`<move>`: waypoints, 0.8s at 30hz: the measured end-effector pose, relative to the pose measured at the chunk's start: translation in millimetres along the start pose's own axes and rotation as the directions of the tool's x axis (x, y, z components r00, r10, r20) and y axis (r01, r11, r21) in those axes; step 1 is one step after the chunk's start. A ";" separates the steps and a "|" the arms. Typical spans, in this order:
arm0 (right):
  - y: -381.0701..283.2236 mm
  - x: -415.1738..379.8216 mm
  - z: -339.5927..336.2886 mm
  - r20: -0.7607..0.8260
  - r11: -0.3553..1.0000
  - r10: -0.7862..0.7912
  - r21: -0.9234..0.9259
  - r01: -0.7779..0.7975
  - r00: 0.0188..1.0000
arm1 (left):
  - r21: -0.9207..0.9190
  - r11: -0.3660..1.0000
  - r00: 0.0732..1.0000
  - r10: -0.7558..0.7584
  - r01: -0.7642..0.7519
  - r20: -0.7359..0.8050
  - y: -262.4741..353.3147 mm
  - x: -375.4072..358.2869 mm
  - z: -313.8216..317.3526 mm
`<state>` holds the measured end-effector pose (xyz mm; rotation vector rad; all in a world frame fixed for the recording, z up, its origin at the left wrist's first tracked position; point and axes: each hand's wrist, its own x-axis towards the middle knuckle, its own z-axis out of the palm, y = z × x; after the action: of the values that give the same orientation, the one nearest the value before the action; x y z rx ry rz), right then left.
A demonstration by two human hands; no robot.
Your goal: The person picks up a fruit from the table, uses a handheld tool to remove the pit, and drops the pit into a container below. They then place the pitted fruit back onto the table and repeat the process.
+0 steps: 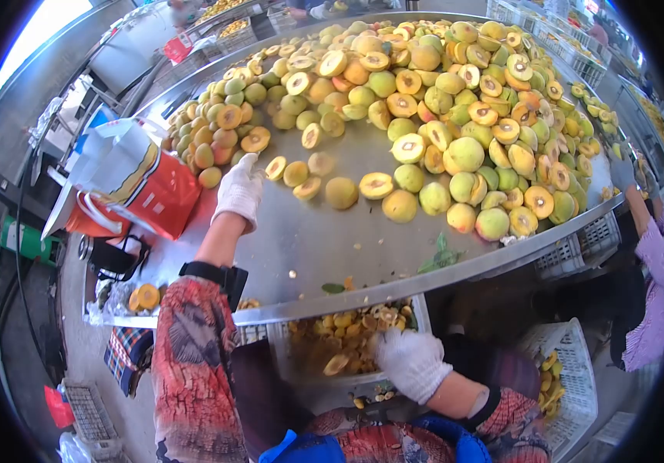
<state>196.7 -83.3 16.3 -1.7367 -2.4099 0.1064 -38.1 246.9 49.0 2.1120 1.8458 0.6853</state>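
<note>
My left hand (239, 193), in a white knit glove, reaches over the metal table with its fingers stretched toward a cut peach half (275, 168). Beside that half lie more peach pieces and a whole-looking peach (341, 193). My right hand (413, 364), also gloved, is curled closed above a white crate (424, 315) below the table edge. Its fingertips are blurred, so what they hold, if anything, is hidden. Peach pieces (347, 320) fill the crate, and one peach half (336, 364) shows near my right hand.
A big heap of yellow-green peaches (463, 154), many halved, covers the table's far side. A red bag (162, 193) stands at the left. Another crate (575, 378) with peach pieces is on the floor at right. A co-worker's pink sleeve (656, 262) shows at the right edge.
</note>
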 end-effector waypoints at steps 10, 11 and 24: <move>5.3 18.0 -26.0 0.127 0.992 -0.017 0.128 0.001 0.992 | 0.041 0.992 0.980 -0.127 0.122 0.151 -10.4 56.5 59.2; 4.0 16.7 -20.6 0.112 0.983 -0.015 0.182 -0.005 0.994 | 0.020 0.992 0.982 -0.130 0.128 0.140 -11.2 54.4 61.9; -16.2 52.1 -55.2 -0.123 0.579 0.208 0.815 -0.021 0.971 | -0.786 0.515 0.898 0.065 0.344 0.435 79.2 -111.4 -58.5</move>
<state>175.4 -41.4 78.0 -1.3322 -1.6307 0.8623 -8.9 118.1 117.2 1.2648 1.0481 0.7931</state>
